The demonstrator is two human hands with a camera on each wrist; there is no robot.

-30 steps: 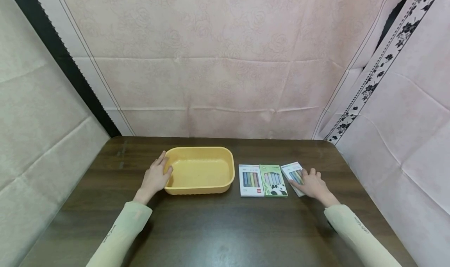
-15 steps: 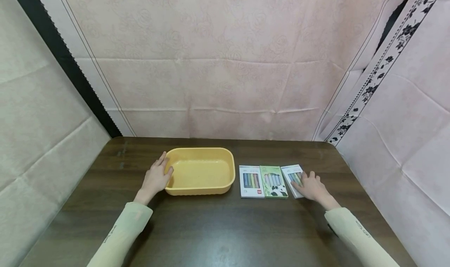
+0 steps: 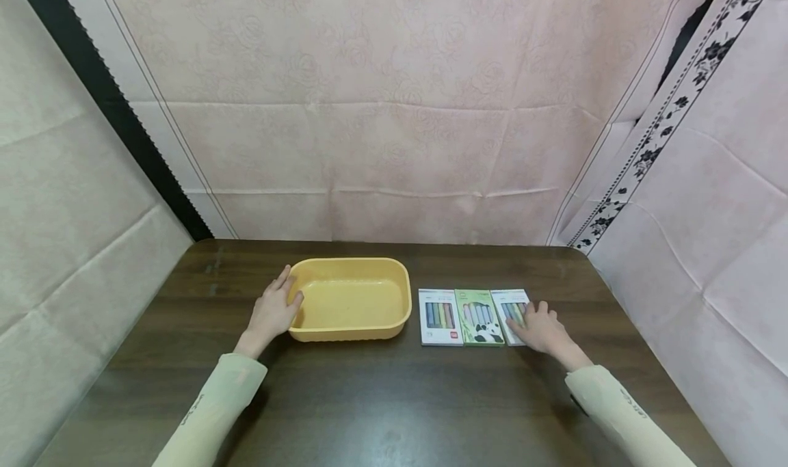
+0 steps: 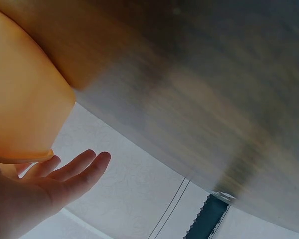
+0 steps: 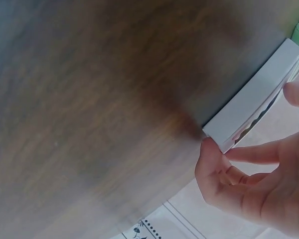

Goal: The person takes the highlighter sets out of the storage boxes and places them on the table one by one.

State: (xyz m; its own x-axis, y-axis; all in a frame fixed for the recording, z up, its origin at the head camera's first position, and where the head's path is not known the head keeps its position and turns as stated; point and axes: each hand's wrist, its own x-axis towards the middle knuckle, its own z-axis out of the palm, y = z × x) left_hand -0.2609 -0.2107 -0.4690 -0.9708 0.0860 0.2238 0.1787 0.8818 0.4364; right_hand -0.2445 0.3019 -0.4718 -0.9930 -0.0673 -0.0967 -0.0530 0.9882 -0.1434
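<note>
A yellow plastic basin (image 3: 351, 334) stands on the table. My left hand (image 3: 271, 310) rests at its left rim, thumb over the inside and fingers loosely extended outside; in the left wrist view, the fingers (image 4: 82, 172) lie beside the rim. To the basin's right, three flat boxes of coloured sticks lie in a row: a white box (image 3: 440, 299), a green box with a panda (image 3: 479, 316) and another white box (image 3: 509, 296). My right hand (image 3: 542, 330) holds this last box across its width, thumb on its face, fingers at its right edge, partly covering it.
The dark wooden table (image 3: 382, 398) has a back edge near a pale patterned cloth (image 3: 394, 145). More cloth hangs on the left and right sides. A narrow gap of table separates the basin from the boxes.
The right-hand white box has turned from a slant to nearly straight and moved against the green box, with my right hand on it. My left hand and the basin stay in place.
</note>
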